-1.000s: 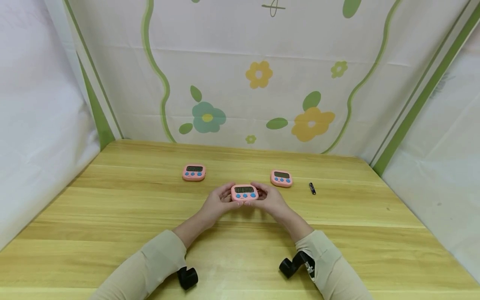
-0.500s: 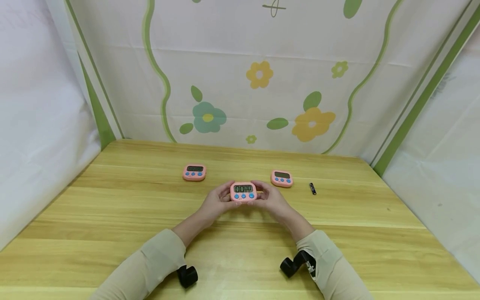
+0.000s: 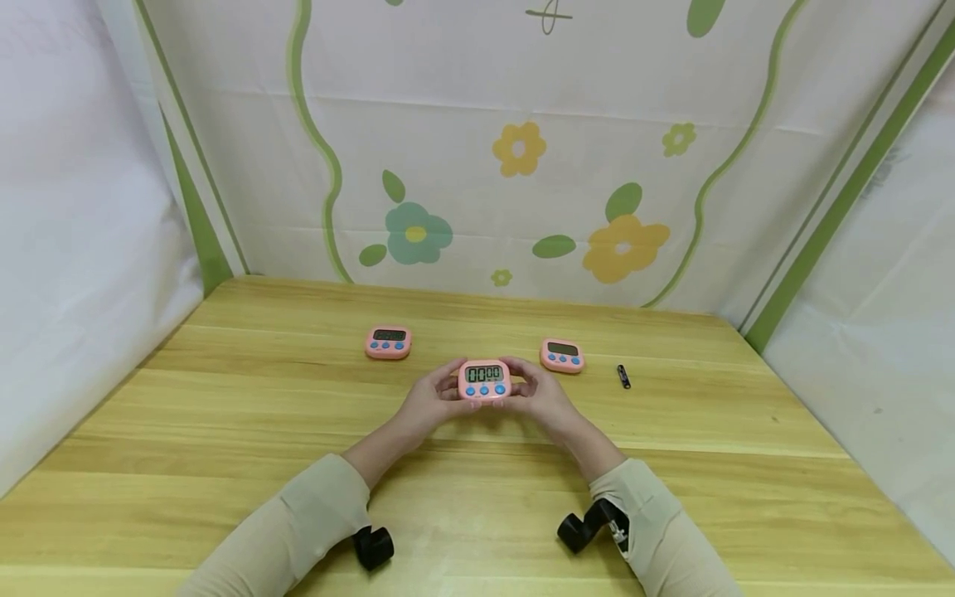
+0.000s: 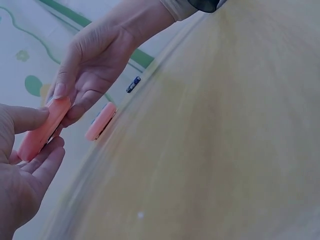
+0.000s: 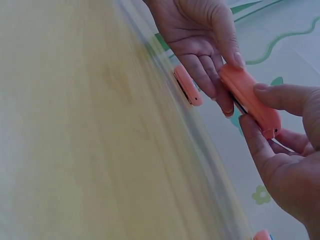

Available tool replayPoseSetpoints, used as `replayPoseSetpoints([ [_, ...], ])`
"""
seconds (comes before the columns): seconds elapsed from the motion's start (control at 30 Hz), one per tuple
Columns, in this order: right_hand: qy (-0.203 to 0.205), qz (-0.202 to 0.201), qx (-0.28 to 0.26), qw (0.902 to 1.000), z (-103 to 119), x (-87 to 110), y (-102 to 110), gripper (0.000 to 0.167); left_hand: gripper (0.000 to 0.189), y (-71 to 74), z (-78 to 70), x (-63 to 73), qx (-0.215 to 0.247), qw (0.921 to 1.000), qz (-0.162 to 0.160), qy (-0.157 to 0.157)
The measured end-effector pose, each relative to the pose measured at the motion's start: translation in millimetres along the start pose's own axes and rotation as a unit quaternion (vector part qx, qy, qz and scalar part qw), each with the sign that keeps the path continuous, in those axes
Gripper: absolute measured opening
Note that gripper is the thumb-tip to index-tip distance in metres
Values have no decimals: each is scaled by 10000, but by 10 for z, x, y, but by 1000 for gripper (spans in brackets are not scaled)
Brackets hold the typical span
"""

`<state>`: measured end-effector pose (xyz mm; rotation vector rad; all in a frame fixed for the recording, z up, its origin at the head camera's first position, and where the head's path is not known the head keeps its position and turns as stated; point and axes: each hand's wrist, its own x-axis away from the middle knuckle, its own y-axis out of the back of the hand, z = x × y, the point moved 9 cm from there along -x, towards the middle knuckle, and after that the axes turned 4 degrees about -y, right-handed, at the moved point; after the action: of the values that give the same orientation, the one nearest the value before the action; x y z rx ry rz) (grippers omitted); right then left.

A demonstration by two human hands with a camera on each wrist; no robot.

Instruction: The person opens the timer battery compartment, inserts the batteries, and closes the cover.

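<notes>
Between both hands, above the middle of the table, a pink digital timer (image 3: 485,381) is held with its screen toward the head camera. The screen reads 00 00 over a row of three blue buttons. My left hand (image 3: 427,408) grips its left end, thumb on the lower edge and fingers behind. At the other end my right hand (image 3: 545,406) holds it in the same way. From the left wrist view, the timer (image 4: 44,131) appears edge-on, pinched between thumbs and fingers. The right wrist view shows the timer's (image 5: 250,100) lower edge.
A second pink timer (image 3: 388,342) lies at the back left of the wooden table (image 3: 224,398), with digits on its screen. A third timer (image 3: 562,356), its screen blank, lies to the right. Beside that one is a small black battery (image 3: 623,376). A patterned cloth (image 3: 448,166) hangs behind.
The held timer has tilted up to face the head camera, so its digits now read clearly. Both hands keep their hold and have barely shifted.
</notes>
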<state>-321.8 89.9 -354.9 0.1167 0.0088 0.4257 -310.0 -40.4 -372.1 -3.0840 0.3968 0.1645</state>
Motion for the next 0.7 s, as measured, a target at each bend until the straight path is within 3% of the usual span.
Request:
replayPoseSetpoints([
  [0.7,25,-298,-203,9993,26,23,17,64,80,-16,-156,-43,-1000,9938,-57,-482],
])
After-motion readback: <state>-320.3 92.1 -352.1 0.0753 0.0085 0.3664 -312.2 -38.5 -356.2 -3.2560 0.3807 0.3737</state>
